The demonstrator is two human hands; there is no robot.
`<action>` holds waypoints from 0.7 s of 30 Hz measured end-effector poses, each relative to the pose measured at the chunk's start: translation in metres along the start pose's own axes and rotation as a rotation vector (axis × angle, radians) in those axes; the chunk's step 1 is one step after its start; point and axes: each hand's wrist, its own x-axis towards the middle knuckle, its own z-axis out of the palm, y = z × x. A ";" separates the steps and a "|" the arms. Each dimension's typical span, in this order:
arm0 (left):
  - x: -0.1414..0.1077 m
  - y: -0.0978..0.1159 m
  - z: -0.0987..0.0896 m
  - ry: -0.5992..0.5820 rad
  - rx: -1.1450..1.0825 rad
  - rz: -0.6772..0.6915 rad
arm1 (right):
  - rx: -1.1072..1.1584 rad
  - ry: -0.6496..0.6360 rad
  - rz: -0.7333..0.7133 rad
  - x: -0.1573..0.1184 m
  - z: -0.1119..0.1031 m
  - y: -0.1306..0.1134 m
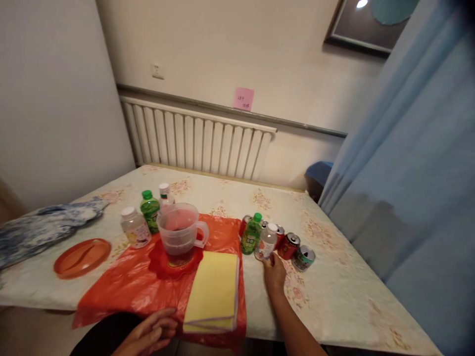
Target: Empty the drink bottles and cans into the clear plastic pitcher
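My right hand [275, 273] is closed on the lower part of a clear plastic bottle [267, 242] with a white cap. The bottle is upright, and its contents I cannot make out. Just left of it stands a green-capped bottle [251, 235] with a green label. My left hand [158, 329] is by the table's front edge, fingers apart and holding nothing. Beyond it, a clear plastic measuring jug [178, 232] with some dark liquid stands on a red scalloped dish [159, 262]. A folded yellow cloth [213, 291] lies between my hands on a red plastic sheet [122, 291].
Several drink cans, including a red can [288, 247] and a green can [303, 259], stand at the right. Left of the jug are a clear bottle [135, 230], a green bottle [150, 212] and another white-capped bottle [166, 195]. An orange lid [82, 258] lies further left.
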 end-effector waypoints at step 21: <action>0.064 0.100 -0.074 0.980 0.350 0.563 | -0.230 -0.134 0.058 -0.011 -0.010 0.001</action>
